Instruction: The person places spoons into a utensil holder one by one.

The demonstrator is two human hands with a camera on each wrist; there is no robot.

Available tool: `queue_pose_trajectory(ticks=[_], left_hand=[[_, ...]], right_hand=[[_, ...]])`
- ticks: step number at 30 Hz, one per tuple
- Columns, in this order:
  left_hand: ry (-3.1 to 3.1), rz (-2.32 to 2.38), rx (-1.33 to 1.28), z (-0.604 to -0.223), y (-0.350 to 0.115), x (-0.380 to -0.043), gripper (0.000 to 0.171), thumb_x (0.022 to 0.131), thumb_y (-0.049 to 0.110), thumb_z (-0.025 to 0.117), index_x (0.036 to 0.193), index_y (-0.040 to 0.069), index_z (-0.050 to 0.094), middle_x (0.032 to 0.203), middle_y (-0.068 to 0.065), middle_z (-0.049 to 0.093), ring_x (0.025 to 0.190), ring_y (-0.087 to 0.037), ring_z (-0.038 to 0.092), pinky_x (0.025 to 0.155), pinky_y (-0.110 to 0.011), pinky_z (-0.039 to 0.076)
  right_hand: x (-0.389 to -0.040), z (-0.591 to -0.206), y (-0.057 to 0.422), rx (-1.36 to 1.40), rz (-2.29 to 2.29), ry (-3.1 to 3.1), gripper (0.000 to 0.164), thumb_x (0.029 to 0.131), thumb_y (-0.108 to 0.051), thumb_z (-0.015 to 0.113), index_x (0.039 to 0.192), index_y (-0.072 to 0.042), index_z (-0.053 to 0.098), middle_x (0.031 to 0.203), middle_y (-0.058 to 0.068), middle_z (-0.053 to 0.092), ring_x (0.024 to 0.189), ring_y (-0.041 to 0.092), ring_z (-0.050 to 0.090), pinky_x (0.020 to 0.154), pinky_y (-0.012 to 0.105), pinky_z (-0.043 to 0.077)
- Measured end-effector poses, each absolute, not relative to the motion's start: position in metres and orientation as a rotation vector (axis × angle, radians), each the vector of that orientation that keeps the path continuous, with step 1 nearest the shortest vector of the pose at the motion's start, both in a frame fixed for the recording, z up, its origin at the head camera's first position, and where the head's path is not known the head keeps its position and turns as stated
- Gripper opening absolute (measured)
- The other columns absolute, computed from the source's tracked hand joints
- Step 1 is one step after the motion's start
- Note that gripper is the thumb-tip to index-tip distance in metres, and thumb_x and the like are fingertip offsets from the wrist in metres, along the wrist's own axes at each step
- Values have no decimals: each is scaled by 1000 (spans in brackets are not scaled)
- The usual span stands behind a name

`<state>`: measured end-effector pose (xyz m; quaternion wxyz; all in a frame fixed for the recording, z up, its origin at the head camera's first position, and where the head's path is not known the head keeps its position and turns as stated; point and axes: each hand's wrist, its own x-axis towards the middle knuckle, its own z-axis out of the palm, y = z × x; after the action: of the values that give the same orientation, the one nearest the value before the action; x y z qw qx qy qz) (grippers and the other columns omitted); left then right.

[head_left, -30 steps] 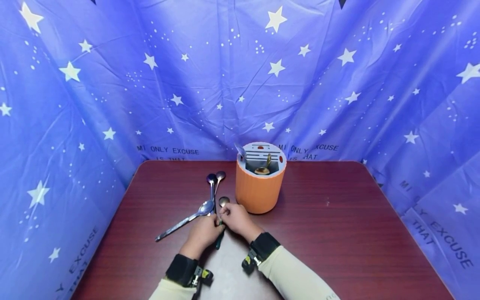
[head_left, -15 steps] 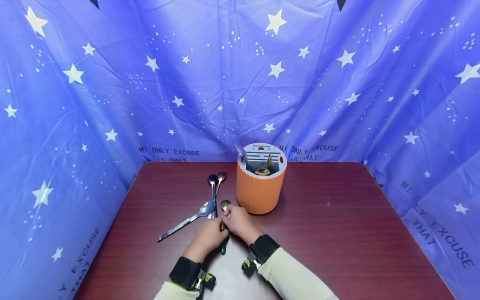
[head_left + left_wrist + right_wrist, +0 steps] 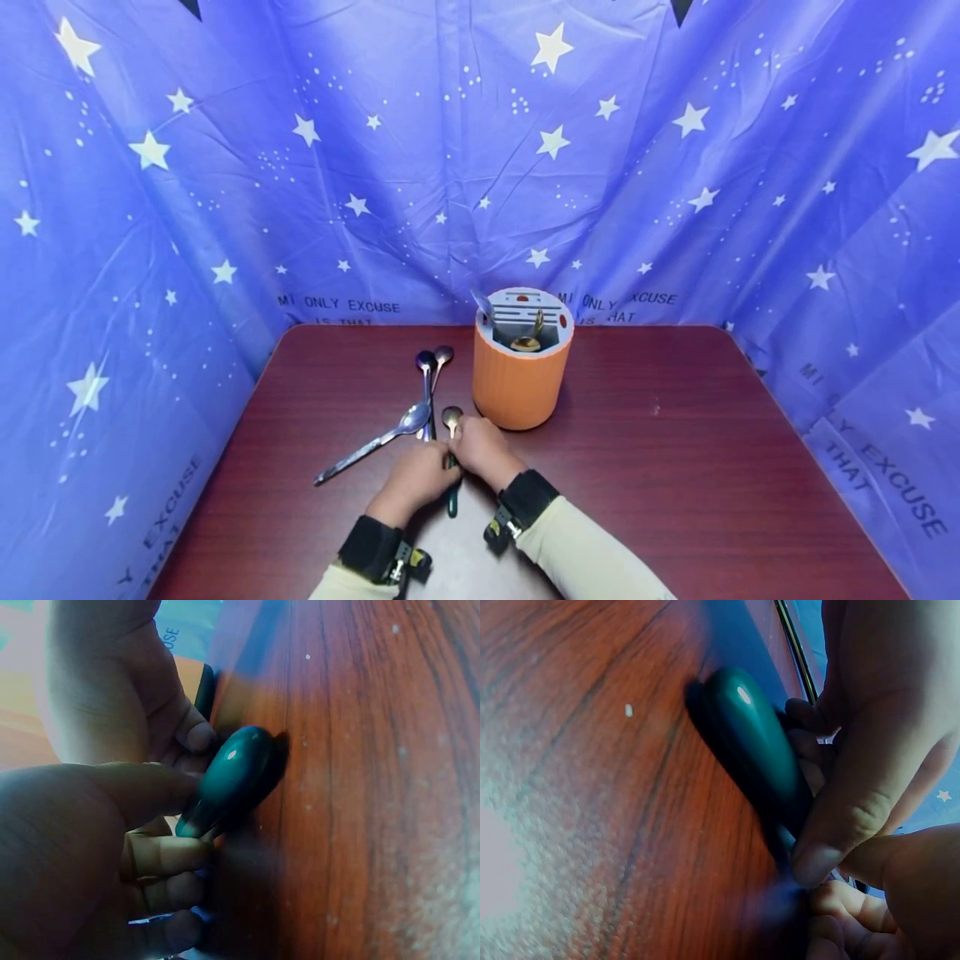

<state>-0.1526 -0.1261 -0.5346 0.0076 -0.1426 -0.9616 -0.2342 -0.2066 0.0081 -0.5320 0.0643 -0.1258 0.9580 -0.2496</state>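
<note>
Head view: one green-handled spoon point(image 3: 453, 503), being held low at the desk point(image 3: 675, 467), in front and to the left of the holder, its bowl pointing away from the person. Left hand point(image 3: 416, 477): pinching the green handle between thumb and fingers. Right hand point(image 3: 485, 447): pinching the same spoon just below its bowl.

Lying left of the hands, three more: one silver spoon point(image 3: 411, 420), slanting, its bowl meeting the stem of one dark spoon point(image 3: 425, 362); one small spoon point(image 3: 443, 355), its bowl resting just beside the dark one.

Holder point(image 3: 519, 390), orange, round, with a pale slotted top: standing upright; one gold spoon point(image 3: 526, 343) and one silvery piece point(image 3: 484, 307) are sticking up inside.

Curtain point(image 3: 420, 167), blue, star-printed: hanging behind, black lettering reading "MI ONLY EXCUSE IS THAT" at left, the lower line being partly cut off by the desk; "MI ONLY XCUSE" at right, one letter missing; "EXCUSE" and "THAT" repeating on both side panels. Left wrist view: "USE" showing.

Sleeve point(image 3: 588, 550), cream, right arm: bearing faint print, illegible.
</note>
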Motion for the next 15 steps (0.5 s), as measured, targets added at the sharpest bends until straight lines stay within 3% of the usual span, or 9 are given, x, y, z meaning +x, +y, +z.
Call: queue_pose_trajectory(ticks=[5,8,15], left_hand=[[-3022,-754,-544,-537,-126,-152,24,84,33,77,80,15,61,75,2,60,69,-20,62,65,-39,49],[-3020,-769,-556,-537,-126,-153,26,87,34,76,77,17,58,72,4,56,67,-17,58,63,-37,48],[-3030,-803,-525,-536,-127,-152,30,92,35,69,72,19,53,70,6,52,64,-13,52,60,-34,43]], right_hand=[[-208,-534,10,-345,-702,2895,24,86,-29,73,72,-18,57,73,1,64,70,23,63,58,37,47],[-209,-534,11,-339,-710,2888,23,84,-27,73,71,-18,57,73,1,64,71,23,64,58,38,47],[-207,-531,12,-279,-772,2869,31,80,-24,69,59,-20,47,60,-2,49,57,18,49,51,34,40]])
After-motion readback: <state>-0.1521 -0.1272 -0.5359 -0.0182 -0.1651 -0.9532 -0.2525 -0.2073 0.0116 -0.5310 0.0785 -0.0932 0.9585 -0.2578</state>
